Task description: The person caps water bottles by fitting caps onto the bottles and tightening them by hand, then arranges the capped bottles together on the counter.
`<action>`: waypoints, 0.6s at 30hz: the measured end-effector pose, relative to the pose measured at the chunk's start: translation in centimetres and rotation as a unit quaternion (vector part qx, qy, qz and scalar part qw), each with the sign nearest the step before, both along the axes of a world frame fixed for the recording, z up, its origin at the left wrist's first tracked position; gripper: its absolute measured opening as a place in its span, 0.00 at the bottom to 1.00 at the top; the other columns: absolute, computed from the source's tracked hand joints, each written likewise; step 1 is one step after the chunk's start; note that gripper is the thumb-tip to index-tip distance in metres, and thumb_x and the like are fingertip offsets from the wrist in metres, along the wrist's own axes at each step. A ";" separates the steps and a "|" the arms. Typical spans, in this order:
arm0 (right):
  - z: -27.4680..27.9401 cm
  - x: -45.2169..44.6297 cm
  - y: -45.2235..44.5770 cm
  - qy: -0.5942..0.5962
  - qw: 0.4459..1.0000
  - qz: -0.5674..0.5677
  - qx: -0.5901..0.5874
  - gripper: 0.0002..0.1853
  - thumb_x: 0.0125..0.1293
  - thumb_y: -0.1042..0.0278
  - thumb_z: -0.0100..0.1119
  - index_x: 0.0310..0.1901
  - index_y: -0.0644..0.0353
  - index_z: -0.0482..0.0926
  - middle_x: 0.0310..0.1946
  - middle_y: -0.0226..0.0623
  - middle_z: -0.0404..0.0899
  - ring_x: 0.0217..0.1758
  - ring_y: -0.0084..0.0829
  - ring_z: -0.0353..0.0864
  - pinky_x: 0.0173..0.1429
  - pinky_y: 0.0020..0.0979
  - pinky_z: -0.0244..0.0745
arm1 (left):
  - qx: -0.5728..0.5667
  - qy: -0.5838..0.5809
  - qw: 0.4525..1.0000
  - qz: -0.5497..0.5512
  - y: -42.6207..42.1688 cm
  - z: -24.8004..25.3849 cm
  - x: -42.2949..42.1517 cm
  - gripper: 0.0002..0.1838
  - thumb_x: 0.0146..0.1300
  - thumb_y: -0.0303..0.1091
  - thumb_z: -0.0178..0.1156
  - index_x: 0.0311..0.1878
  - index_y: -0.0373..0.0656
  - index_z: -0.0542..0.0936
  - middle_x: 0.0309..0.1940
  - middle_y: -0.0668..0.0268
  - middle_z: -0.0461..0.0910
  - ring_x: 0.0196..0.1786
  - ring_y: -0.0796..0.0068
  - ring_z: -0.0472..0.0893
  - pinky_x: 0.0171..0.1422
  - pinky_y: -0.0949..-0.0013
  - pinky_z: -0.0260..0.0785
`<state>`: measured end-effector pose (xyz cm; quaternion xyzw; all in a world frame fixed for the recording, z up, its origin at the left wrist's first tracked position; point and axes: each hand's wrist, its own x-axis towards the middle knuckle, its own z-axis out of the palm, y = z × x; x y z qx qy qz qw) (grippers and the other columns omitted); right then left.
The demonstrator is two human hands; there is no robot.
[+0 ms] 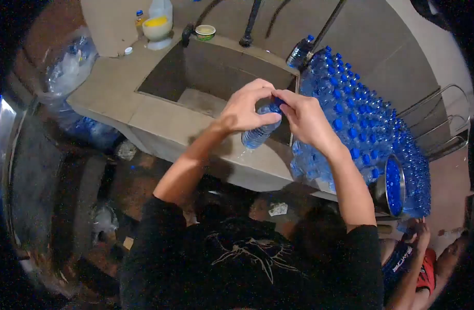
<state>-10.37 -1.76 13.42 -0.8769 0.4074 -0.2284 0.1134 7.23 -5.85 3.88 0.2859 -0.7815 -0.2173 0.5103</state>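
A clear plastic water bottle (254, 137) stands slightly tilted at the front edge of the counter, just before the sink. My left hand (246, 107) is closed around its upper part, thumb toward me. At the bottle's top, my right hand (305, 114) pinches the blue cap (279, 102), which is partly covered by the fingers. Whether the cap is tight or loose I cannot tell. To the right of my right hand, rows of clear bottles with blue caps (345, 106) stand packed together.
Behind the bottle lies a sink (206, 72) set in a tiled counter (110, 85). A metal bowl of blue caps (394, 186) stands at right. A yellow-filled cup (157, 30) and small tub (205, 33) sit at the back. Another person's hand (420, 232) touches bottles at lower right.
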 end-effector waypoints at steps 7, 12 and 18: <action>2.5 -1.3 -0.8 0.036 0.997 0.014 0.072 0.18 0.57 0.82 0.61 0.50 0.65 0.78 0.43 0.50 0.82 0.48 0.49 0.84 0.51 0.38 0.79 | 0.115 0.151 0.971 -0.147 -0.9 -3.0 -3.8 0.34 0.42 0.44 0.75 0.53 0.39 0.77 0.47 0.57 0.81 0.51 0.58 0.81 0.57 0.61 0.71; 3.0 -0.5 -1.4 0.150 0.985 0.069 0.039 0.18 0.55 0.82 0.62 0.50 0.66 0.78 0.42 0.52 0.82 0.45 0.52 0.83 0.50 0.41 0.79 | 0.135 0.117 0.971 -0.159 -1.4 -4.2 -3.5 0.26 0.44 0.39 0.74 0.47 0.40 0.80 0.35 0.68 0.82 0.36 0.78 0.78 0.43 0.69 0.73; 4.8 1.2 -2.5 0.246 0.962 0.091 0.081 0.16 0.58 0.74 0.64 0.48 0.65 0.79 0.38 0.53 0.82 0.41 0.55 0.82 0.45 0.44 0.78 | 0.210 0.130 0.949 -0.196 -1.4 -3.6 -3.3 0.27 0.40 0.38 0.71 0.48 0.39 0.82 0.34 0.61 0.85 0.37 0.74 0.82 0.47 0.67 0.74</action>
